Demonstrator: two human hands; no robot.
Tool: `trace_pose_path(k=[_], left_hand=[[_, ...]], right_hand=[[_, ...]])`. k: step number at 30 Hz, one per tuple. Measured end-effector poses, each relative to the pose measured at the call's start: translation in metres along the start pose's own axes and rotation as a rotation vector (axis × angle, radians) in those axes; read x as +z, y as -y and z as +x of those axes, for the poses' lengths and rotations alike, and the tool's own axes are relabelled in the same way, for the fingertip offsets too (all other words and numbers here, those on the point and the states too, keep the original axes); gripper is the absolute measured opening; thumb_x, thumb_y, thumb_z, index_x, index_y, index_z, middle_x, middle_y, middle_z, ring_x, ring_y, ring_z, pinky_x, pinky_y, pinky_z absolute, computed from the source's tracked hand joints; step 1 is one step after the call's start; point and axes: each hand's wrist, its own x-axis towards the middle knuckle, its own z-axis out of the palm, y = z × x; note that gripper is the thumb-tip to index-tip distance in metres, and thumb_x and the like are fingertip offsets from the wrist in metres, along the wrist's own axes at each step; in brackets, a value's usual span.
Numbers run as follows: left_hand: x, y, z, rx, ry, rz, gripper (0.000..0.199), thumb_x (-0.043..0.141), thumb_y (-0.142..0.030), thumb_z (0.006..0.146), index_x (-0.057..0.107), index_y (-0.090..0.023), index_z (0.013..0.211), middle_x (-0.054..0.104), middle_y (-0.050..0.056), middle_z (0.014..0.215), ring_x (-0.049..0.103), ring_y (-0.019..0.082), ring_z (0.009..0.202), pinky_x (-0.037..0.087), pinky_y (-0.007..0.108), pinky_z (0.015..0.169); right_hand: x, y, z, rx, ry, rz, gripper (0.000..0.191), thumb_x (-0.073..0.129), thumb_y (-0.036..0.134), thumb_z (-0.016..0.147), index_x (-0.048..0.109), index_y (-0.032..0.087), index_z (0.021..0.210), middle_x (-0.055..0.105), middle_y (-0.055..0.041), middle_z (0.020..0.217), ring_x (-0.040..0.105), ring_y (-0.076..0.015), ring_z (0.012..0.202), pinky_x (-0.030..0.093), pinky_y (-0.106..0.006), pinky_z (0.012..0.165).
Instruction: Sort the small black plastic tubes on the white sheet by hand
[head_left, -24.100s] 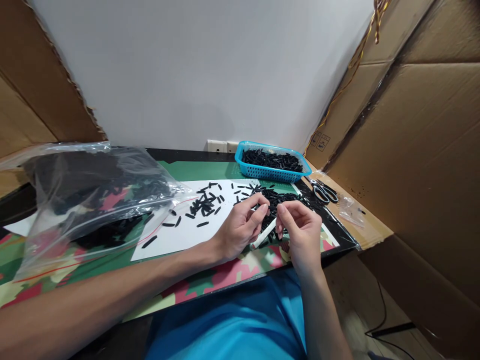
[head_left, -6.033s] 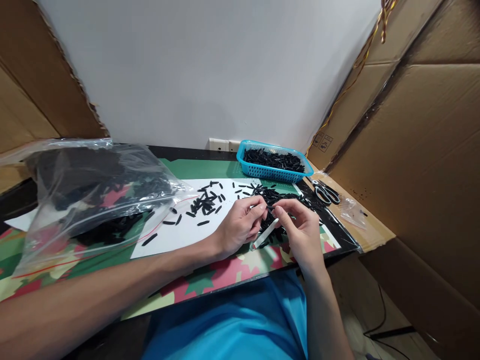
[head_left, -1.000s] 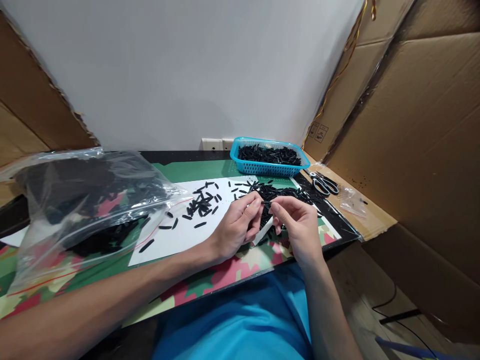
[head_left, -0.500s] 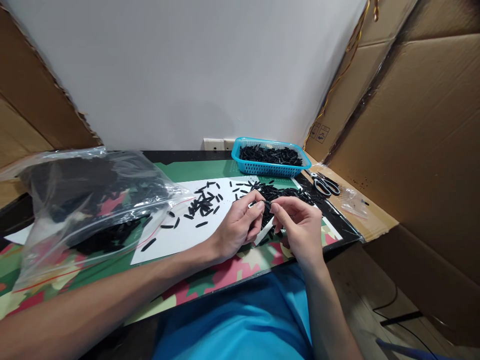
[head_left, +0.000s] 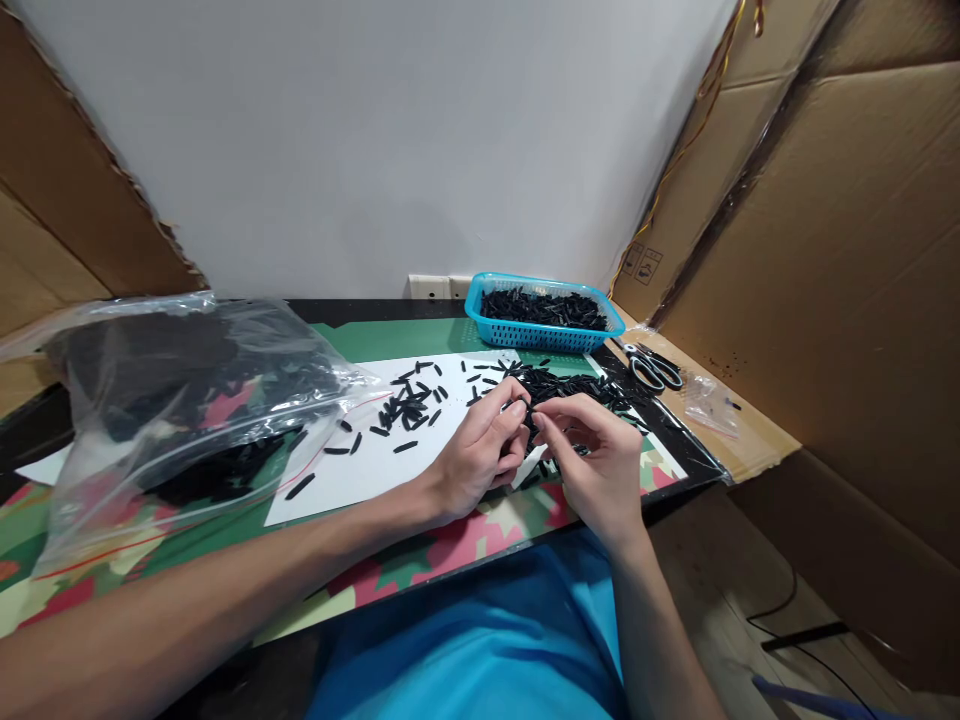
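Note:
Fingers of my left hand [head_left: 484, 440] pinch a small black piece [head_left: 529, 406] above the table. Thumb and forefinger of my right hand [head_left: 600, 455] close on the same piece from the right, the fingertips nearly meeting. Behind and below both hands lies a heap of slim black pieces [head_left: 577, 385]. More black pieces [head_left: 409, 405] are scattered over a white sheet [head_left: 337, 497] to the left. A blue basket [head_left: 551, 338] at the back holds many similar pieces.
A clear zip bag [head_left: 292, 340] with black contents lies on the left. Scissors [head_left: 654, 368] and a small plastic bag [head_left: 709, 405] are at the right, beside cardboard [head_left: 862, 300]. The patterned table edge [head_left: 450, 550] runs before my lap.
My right fingertips have shifted slightly left, closer to my left fingers, and less of the black piece shows between them. The view has moved very slightly.

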Motion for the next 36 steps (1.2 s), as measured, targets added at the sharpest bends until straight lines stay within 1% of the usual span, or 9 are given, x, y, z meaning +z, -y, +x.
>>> trace_pose_path(k=[4, 10, 14, 20, 23, 26, 28, 33, 36], left_hand=[[0.0, 0.002, 0.001, -0.01, -0.021, -0.018, 0.029, 0.049, -0.054, 0.107, 0.043, -0.026, 0.1, 0.036, -0.013, 0.057, 0.02, 0.006, 0.044, 0.025, 0.014, 0.04], [-0.0001, 0.0021, 0.0024, -0.005, -0.013, -0.021, 0.035, 0.052, -0.059, 0.105, 0.042, -0.026, 0.096, 0.035, -0.013, 0.06, 0.02, 0.005, 0.045, 0.022, 0.013, 0.041], [0.0005, 0.0025, 0.0024, -0.009, -0.025, 0.018, 0.037, 0.052, -0.06, 0.104, 0.042, -0.026, 0.095, 0.034, -0.012, 0.061, 0.021, 0.005, 0.044, 0.022, 0.014, 0.04], [0.0001, 0.0024, 0.0016, 0.031, -0.055, 0.088, 0.038, 0.052, -0.059, 0.105, 0.041, -0.024, 0.091, 0.035, -0.011, 0.061, 0.027, 0.006, 0.045, 0.026, 0.015, 0.041], [-0.0017, 0.0017, 0.0016, 0.004, -0.051, 0.087, 0.039, 0.052, -0.057, 0.105, 0.04, -0.024, 0.088, 0.034, -0.011, 0.062, 0.028, 0.006, 0.046, 0.026, 0.015, 0.041], [-0.0034, 0.0021, 0.0033, -0.044, -0.005, 0.004, 0.04, 0.053, -0.057, 0.105, 0.039, -0.024, 0.088, 0.033, -0.011, 0.064, 0.024, 0.005, 0.047, 0.026, 0.015, 0.042], [-0.0045, 0.0028, 0.005, -0.06, 0.005, -0.039, 0.04, 0.054, -0.058, 0.105, 0.039, -0.025, 0.089, 0.034, -0.011, 0.063, 0.023, 0.006, 0.047, 0.025, 0.014, 0.041], [-0.0066, 0.0036, 0.0068, -0.085, 0.026, -0.073, 0.034, 0.059, -0.055, 0.103, 0.042, -0.027, 0.096, 0.029, -0.013, 0.058, 0.02, 0.007, 0.044, 0.024, 0.014, 0.041], [-0.0056, 0.0022, 0.0056, -0.063, 0.021, -0.063, 0.033, 0.059, -0.055, 0.103, 0.043, -0.027, 0.098, 0.031, -0.013, 0.057, 0.02, 0.007, 0.044, 0.024, 0.014, 0.04]], right_hand=[[-0.0002, 0.0015, -0.0011, -0.052, 0.013, -0.083, 0.01, 0.069, 0.024, 0.102, 0.078, 0.024, 0.101, 0.077, -0.0036, 0.092, 0.073, -0.0153, 0.07, 0.061, -0.026, 0.061], [0.001, 0.0022, -0.0022, -0.179, 0.024, -0.172, 0.014, 0.065, 0.019, 0.102, 0.079, 0.024, 0.101, 0.08, -0.0052, 0.093, 0.076, -0.0168, 0.074, 0.064, -0.027, 0.065], [0.002, 0.0022, -0.002, -0.194, 0.022, -0.214, 0.014, 0.064, 0.019, 0.103, 0.078, 0.023, 0.101, 0.081, -0.0052, 0.091, 0.078, -0.0175, 0.075, 0.065, -0.028, 0.069], [0.0056, 0.0027, -0.0027, -0.169, 0.061, -0.238, 0.011, 0.064, 0.021, 0.103, 0.075, 0.02, 0.105, 0.081, -0.0066, 0.093, 0.078, -0.0184, 0.077, 0.063, -0.029, 0.073], [0.0063, 0.003, -0.0041, -0.223, 0.066, -0.347, 0.014, 0.061, 0.02, 0.105, 0.075, 0.02, 0.105, 0.081, -0.007, 0.093, 0.077, -0.0191, 0.079, 0.06, -0.029, 0.074], [0.0059, 0.0028, -0.0055, -0.28, 0.075, -0.505, 0.02, 0.056, 0.019, 0.108, 0.076, 0.021, 0.102, 0.08, -0.0076, 0.093, 0.076, -0.0196, 0.079, 0.056, -0.028, 0.072], [0.0059, 0.0026, -0.0063, -0.301, 0.074, -0.564, 0.024, 0.054, 0.019, 0.109, 0.077, 0.021, 0.102, 0.08, -0.0085, 0.094, 0.075, -0.0192, 0.078, 0.055, -0.028, 0.071], [0.008, 0.0033, -0.0073, -0.323, 0.03, -0.539, 0.026, 0.055, 0.019, 0.109, 0.078, 0.023, 0.118, 0.082, -0.0088, 0.103, 0.078, -0.0196, 0.085, 0.058, -0.028, 0.075], [0.0079, 0.0038, -0.0065, -0.28, -0.025, -0.478, 0.024, 0.058, 0.019, 0.106, 0.08, 0.022, 0.114, 0.083, -0.0093, 0.101, 0.079, -0.0214, 0.085, 0.06, -0.031, 0.076]])
